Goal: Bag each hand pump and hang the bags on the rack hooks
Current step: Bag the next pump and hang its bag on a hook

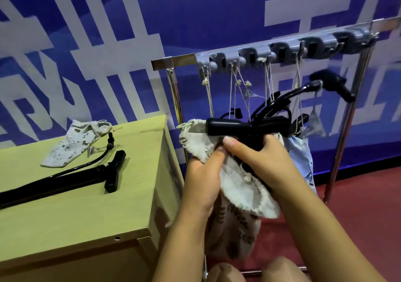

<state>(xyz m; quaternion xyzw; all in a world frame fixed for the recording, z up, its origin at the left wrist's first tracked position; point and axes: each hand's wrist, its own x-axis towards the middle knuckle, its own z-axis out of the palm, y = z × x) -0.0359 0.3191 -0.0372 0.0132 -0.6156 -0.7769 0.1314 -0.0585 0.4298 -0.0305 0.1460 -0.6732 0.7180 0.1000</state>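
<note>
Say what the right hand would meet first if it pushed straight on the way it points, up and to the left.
Probably the black pump handle it already grips: the right hand holds the hand pump just below it. Beyond that lies the bag's open rim, though depth is unclear.

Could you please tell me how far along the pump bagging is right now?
Done: bagged pumps hang by cords from the rack hooks. In hand: the left hand holds a cloth bag open while the right hand feeds in a pump. Left: one pump and an empty bag on the table.
</note>
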